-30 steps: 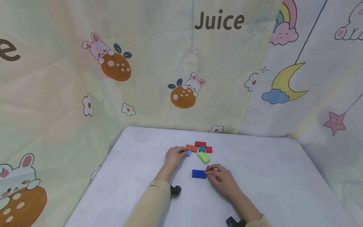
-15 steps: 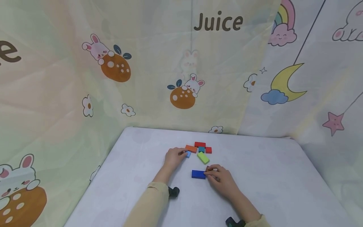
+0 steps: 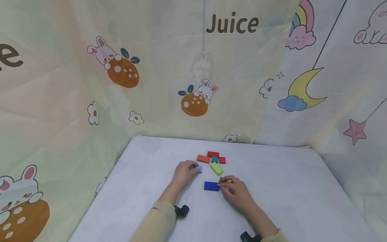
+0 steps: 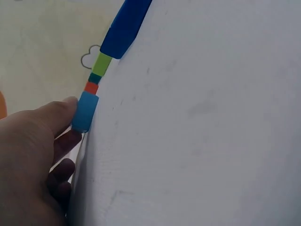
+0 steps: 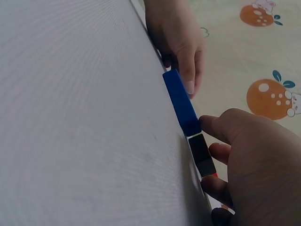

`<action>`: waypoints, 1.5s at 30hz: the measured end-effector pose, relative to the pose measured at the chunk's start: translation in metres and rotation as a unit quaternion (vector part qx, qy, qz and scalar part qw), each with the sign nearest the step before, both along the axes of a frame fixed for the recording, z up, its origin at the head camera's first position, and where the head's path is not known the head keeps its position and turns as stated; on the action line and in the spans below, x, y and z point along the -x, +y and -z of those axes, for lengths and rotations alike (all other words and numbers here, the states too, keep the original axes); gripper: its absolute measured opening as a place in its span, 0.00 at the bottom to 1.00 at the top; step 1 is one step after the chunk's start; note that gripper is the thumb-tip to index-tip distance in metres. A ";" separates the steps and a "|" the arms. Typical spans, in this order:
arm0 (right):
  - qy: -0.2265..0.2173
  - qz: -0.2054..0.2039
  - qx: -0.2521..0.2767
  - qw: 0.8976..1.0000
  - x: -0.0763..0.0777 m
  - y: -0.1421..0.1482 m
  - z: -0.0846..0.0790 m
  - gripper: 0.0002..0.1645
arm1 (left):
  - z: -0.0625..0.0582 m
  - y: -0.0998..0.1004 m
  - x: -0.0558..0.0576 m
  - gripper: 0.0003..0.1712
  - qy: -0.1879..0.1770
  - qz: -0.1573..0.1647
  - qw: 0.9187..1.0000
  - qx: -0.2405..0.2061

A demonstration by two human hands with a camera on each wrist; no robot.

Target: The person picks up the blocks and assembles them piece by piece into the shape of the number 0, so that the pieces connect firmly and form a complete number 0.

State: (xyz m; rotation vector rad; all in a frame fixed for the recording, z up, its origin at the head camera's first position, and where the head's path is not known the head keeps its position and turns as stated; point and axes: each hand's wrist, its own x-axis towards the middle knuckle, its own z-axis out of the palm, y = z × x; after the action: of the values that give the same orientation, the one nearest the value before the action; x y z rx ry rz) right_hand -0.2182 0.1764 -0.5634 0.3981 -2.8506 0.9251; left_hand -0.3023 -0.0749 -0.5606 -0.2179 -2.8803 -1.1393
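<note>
My left hand (image 3: 183,174) pinches a small light blue block (image 3: 199,169) between thumb and fingertips, low over the white table. In the left wrist view this light blue block (image 4: 85,112) stands at the thumb tip. My right hand (image 3: 237,191) has its curled fingers around a brown block (image 3: 221,179), mostly hidden by them in the head view. Its thumb tip is right at the right end of a longer dark blue block (image 3: 211,186). In the right wrist view the brown block looks nearly black, just past the end of the dark blue block (image 5: 181,102).
Beyond the hands lie a lime green block (image 3: 216,168), an orange block (image 3: 203,159), a teal block (image 3: 214,159), a red block (image 3: 213,154) and a smaller red block (image 3: 222,160). Printed cloth (image 3: 163,101) hangs behind the white table (image 3: 290,201).
My left hand has drawn the light blue block toward me and slightly left, away from the orange block. My right hand and the dark blue block have stayed in place.
</note>
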 end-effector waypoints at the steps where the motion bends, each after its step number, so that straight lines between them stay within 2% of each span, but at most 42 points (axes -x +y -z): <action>1: 0.002 0.000 0.000 1.000 0.000 0.000 0.000 0.09 | 0.000 0.000 -0.002 0.17 0.001 0.003 1.000 0.001; 7: 0.010 -0.003 -0.001 1.000 0.000 0.001 -0.001 0.09 | 0.001 -0.001 -0.017 0.17 0.013 0.018 1.000 0.014; 12: 0.009 -0.005 -0.002 1.000 0.000 0.001 -0.001 0.09 | 0.003 0.000 -0.029 0.17 0.034 0.018 0.999 0.033; 18: 0.009 -0.003 0.000 1.000 0.000 0.001 0.000 0.09 | 0.005 0.001 -0.038 0.17 0.044 0.022 0.998 0.047; 30: 0.005 -0.003 0.001 1.000 -0.001 0.000 -0.001 0.09 | 0.003 0.001 -0.042 0.17 0.052 0.028 0.997 0.058; 45: 0.006 -0.007 0.001 1.000 -0.001 0.001 -0.002 0.10 | 0.004 0.002 -0.042 0.18 0.050 0.029 0.996 0.066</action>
State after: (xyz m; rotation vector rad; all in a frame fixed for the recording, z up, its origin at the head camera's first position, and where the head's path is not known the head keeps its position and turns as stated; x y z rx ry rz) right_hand -0.2175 0.1772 -0.5616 0.4211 -2.8398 0.9253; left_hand -0.2606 -0.0733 -0.5643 -0.3552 -2.8793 -0.9186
